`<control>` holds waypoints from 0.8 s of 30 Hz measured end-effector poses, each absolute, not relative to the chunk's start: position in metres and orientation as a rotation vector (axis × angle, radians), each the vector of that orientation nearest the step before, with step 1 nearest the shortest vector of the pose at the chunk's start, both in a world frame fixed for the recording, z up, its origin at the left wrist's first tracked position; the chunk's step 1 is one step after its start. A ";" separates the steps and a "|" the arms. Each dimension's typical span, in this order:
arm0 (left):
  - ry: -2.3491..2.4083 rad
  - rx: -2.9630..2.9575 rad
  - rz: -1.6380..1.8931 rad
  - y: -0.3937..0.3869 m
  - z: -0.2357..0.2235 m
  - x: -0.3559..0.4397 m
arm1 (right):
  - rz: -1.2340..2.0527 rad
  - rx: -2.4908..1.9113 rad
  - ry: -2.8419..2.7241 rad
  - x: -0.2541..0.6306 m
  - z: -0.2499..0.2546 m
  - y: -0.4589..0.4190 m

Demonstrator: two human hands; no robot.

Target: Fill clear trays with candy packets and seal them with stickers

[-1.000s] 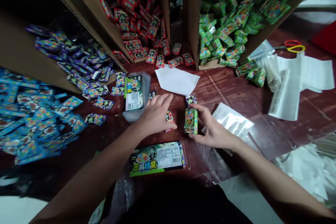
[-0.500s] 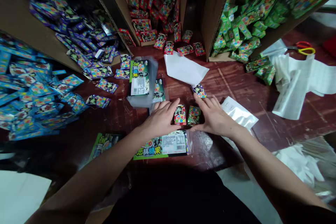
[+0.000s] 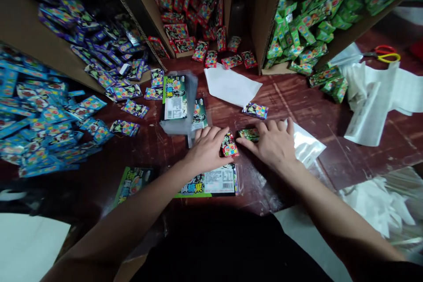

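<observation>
Red box sits at your left hand, half curled, thumb and index at its near and far ends; can't tell how firm the grip is. Its long axis runs roughly away from you. Green box, long axis nearly crosswise, lies just right of it, a gap between, by the thumb and fingertips of your half-open right hand; hold unclear. Purple box lies beyond the green one, nearer your right hand. Printed pack is on your side of the bench; white paper farther out.
</observation>
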State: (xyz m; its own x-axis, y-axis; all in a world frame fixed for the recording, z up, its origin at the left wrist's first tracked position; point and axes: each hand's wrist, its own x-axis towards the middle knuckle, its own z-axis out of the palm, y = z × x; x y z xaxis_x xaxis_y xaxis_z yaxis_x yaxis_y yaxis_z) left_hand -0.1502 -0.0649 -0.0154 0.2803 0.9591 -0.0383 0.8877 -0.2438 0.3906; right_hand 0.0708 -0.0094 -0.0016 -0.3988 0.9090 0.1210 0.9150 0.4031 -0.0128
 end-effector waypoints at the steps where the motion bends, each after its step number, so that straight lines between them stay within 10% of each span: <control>1: 1.687 2.218 0.293 -0.067 -0.015 -0.148 | -0.065 -1.684 -2.550 0.068 0.002 -0.009; 9: 1.616 2.227 0.331 -0.069 -0.023 -0.150 | 0.336 -1.909 -2.603 0.074 0.020 0.034; 24: 1.534 2.253 0.029 -0.164 0.011 -0.169 | 0.500 -0.870 -3.065 0.088 -0.006 0.034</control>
